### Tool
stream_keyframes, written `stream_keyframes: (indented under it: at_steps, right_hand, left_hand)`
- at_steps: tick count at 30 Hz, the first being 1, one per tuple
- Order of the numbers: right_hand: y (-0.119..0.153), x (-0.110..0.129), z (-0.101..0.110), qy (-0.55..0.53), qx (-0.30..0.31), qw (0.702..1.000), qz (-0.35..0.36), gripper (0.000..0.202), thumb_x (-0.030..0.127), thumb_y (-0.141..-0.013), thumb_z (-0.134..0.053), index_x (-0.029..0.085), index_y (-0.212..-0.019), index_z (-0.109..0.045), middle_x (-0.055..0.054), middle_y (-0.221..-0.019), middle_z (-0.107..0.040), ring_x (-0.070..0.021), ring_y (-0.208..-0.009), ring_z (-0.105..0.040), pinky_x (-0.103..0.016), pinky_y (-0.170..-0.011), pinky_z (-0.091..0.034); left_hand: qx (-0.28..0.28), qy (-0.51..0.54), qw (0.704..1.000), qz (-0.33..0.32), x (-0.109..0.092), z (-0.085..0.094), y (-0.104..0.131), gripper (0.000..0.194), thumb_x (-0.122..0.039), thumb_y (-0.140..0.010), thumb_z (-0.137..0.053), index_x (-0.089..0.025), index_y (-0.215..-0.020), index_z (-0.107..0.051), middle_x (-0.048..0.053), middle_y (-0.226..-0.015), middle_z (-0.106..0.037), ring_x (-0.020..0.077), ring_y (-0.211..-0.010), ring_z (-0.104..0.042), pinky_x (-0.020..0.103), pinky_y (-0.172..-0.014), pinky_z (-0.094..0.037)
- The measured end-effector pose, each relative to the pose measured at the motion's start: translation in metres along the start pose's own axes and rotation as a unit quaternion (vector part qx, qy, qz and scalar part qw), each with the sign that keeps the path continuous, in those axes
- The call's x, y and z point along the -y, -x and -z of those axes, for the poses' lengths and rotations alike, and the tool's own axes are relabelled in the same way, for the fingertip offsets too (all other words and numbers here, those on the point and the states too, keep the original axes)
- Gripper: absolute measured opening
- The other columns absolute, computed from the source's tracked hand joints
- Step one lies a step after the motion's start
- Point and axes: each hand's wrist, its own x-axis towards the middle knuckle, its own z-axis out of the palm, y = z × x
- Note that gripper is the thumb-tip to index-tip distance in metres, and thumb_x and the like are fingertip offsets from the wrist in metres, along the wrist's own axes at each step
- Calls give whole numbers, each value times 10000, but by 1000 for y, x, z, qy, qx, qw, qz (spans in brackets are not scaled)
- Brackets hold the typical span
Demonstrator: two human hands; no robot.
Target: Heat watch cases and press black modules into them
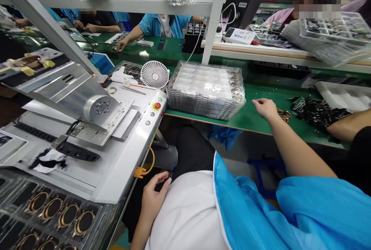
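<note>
- In the head view, the right hand [266,109] is over the green table [252,120], right of a stack of clear plastic trays [206,91] and apart from it. Its fingers are curled loosely inward; whether anything is pinched between the fingertips cannot be told.
- Just beside that hand, toward the right edge of the view, lies a small heap of gold-coloured metal pieces [284,115] on the green table. Past them is a larger pile of black pieces with shiny metal parts [315,111], with a white moulded tray [343,95] behind it.
- The left hand [156,192] is low, in front of the white shirt [188,211] and near the edge of the white machine [127,153]. Its fingers are bent, with a gap between thumb and forefinger; no object shows in that gap.
- An orange cable connector [140,172] hangs at the machine's side, near the left hand.
- The tray stack stands near the table's front edge, its top tray holding pale sheeting and shiny parts. A round white fan [155,75] is just beside it on the left.
- At the lower left, a clear tray [53,192] holds round black watch-like pieces with gold-coloured rims [68,216].
- Across the table, a person in a blue jacket [150,24] reaches a hand [122,44] toward small items.
</note>
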Motion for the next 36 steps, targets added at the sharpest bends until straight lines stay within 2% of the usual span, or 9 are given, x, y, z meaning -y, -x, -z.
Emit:
stream_keyframes:
  at_steps: [4, 8, 10, 15, 18, 21, 25, 31, 36]
  right_hand:
    - [-12, 49, -3, -80, -2, 997, -23, 364, 488, -1048, -642, 146, -973, -737, -47, -872, -747, -183, -769, -718, -333, -711, -616]
    - [-10, 78, 3, -128, -20, 991, -25, 375, 459, -768, -906, 201, -615, -681, -51, -587, -624, -273, -755, -679, -359, -691, -564]
    - [-8, 84, 8, -172, -26, 984, -39, 321, 377, -703, -936, 207, -612, -680, -48, -590, -620, -269, -724, -658, -377, -673, -563]
    - [-12, 95, 14, -337, -22, 938, -77, 196, 259, -801, -810, 210, -699, -650, -65, -669, -665, -208, -613, -632, -351, -550, -575]
    - [-16, 105, 13, -426, 4, 901, -85, 144, 192, -829, -729, 199, -742, -614, -88, -720, -702, -207, -638, -690, -341, -567, -622]
    - [-19, 112, 12, -488, 25, 868, -86, 131, 234, -869, -681, 205, -790, -581, -114, -792, -735, -233, -713, -739, -363, -614, -661]
    - [-22, 115, 9, -543, 30, 835, -85, 204, 341, -955, -560, 229, -786, -537, -144, -868, -743, -265, -810, -767, -383, -667, -673]
    - [-18, 108, 0, -594, 8, 802, -62, 147, 306, -931, -561, 226, -811, -587, -134, -918, -746, -266, -882, -749, -387, -700, -668]
    - [-8, 104, 8, -613, 37, 787, -67, 396, 375, -1059, -362, 193, -880, -665, -153, -1000, -774, -248, -936, -764, -376, -766, -667]
  left_hand:
    - [25, 31, 999, 29, 9, -6, -9, 463, -562, -817, -781, -196, -1101, -792, 129, -1133, -831, 299, -1060, -796, 504, -1039, -632]
    - [36, 46, 997, 43, 15, -11, -16, 544, -636, -765, -800, -178, -1059, -798, 147, -1087, -841, 307, -1025, -814, 483, -985, -661]
    - [36, 55, 996, 53, 19, -12, -17, 591, -673, -741, -804, -170, -1050, -797, 157, -1079, -843, 313, -1029, -818, 477, -984, -663]
    - [29, 68, 995, 73, 37, -15, -19, 660, -757, -692, -798, -188, -1025, -803, 152, -1075, -849, 338, -1056, -819, 491, -994, -661]
    - [22, 67, 994, 84, 50, -20, -19, 628, -794, -643, -814, -241, -939, -805, 110, -995, -856, 352, -1011, -826, 514, -962, -671]
    - [20, 54, 994, 94, 58, -25, -18, 493, -725, -728, -821, -256, -873, -775, 61, -894, -833, 296, -919, -822, 506, -930, -673]
    - [28, 40, 994, 102, 60, -27, -19, 330, -500, -957, -722, -171, -985, -736, 47, -955, -789, 183, -909, -766, 412, -887, -661]
    - [22, 28, 994, 104, 61, -29, -17, 273, -441, -979, -707, -170, -1011, -726, 44, -990, -772, 183, -934, -749, 405, -903, -648]
    - [32, 25, 993, 112, 76, -31, -17, 239, -399, -979, -712, -175, -1061, -725, 49, -1044, -769, 197, -996, -743, 434, -975, -626]
